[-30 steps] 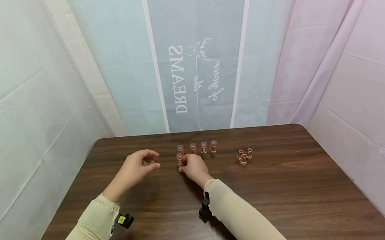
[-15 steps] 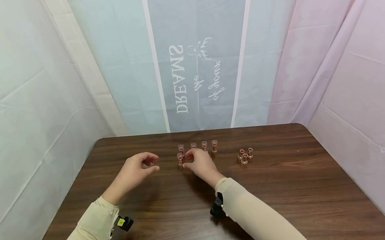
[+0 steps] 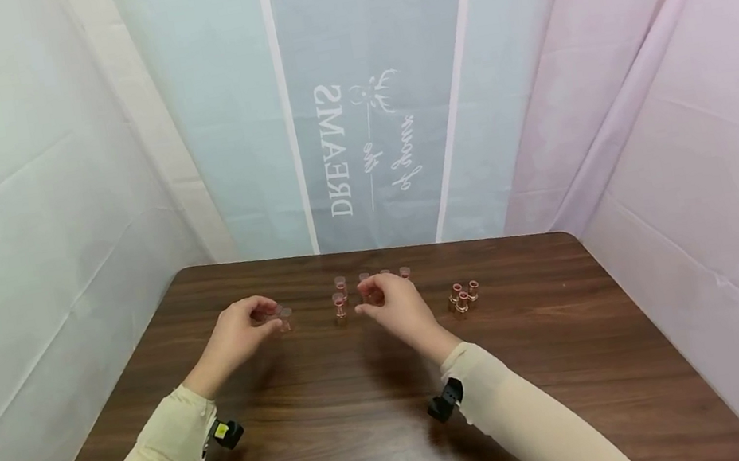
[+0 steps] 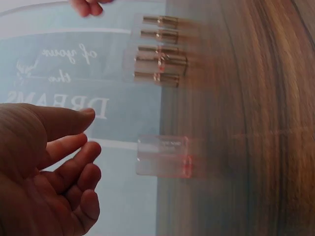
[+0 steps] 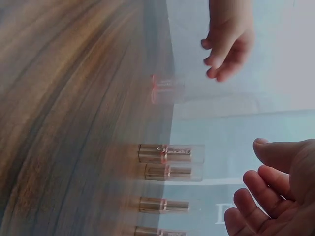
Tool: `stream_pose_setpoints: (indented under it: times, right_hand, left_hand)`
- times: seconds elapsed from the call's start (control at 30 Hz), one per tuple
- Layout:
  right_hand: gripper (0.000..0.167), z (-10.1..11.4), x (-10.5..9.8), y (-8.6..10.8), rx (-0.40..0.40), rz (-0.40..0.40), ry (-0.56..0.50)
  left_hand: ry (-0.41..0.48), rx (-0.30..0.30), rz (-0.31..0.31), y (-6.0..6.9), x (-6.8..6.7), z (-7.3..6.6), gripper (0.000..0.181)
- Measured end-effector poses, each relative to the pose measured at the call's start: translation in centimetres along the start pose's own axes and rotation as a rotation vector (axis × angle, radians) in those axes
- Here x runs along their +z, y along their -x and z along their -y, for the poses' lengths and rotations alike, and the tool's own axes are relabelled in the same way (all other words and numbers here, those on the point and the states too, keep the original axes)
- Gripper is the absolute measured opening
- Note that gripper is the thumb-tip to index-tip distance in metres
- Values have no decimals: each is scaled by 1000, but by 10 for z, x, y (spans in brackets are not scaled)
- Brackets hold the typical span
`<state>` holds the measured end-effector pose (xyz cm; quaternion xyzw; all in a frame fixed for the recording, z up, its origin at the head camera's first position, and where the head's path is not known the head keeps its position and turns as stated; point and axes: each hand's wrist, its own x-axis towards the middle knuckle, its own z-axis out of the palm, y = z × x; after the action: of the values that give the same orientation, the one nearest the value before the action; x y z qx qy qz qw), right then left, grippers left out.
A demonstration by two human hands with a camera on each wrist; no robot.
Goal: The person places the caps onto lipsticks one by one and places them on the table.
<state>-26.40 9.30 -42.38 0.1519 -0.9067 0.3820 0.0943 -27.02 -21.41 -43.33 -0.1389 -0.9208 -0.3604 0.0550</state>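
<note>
Here, a tube (image 3: 341, 310) stands beside the right fingers (image 5: 258, 187).

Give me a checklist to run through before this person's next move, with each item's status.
1. Left hand free: ok, nothing between thumb and fingers.
2. Right hand free: ok, it holds nothing either.
3. Clear caps close to the left hand: ok, beside its fingertips in the head view.
4. Nearest capped tube upright: ok, it stands on the table between the hands.
5. Three right-side tubes capped: not ok, none wears a clear cover.
6. Number of loose caps: cannot tell, they overlap.
</note>
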Motion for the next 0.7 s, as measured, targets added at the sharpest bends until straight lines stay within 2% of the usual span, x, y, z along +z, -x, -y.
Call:
stream_pose_setpoints:
  times: [0.13, 0.3, 0.53, 0.7]
  right_hand:
    - [32, 3, -9, 13, -42, 1, 28]
    - [29, -6, -17, 30, -41, -19, 65]
    - [29, -25, -29, 45, -8, -49, 42]
    - [29, -39, -39, 53, 9, -81, 46]
  left_hand:
    - [-45, -31, -34, -4, 6, 13, 32]
    - [-83, -63, -46, -8, 14, 25, 34]
    - [-131, -111, -91, -10, 23, 32, 41]
    - [-122, -151, -91, -9, 28, 32, 45]
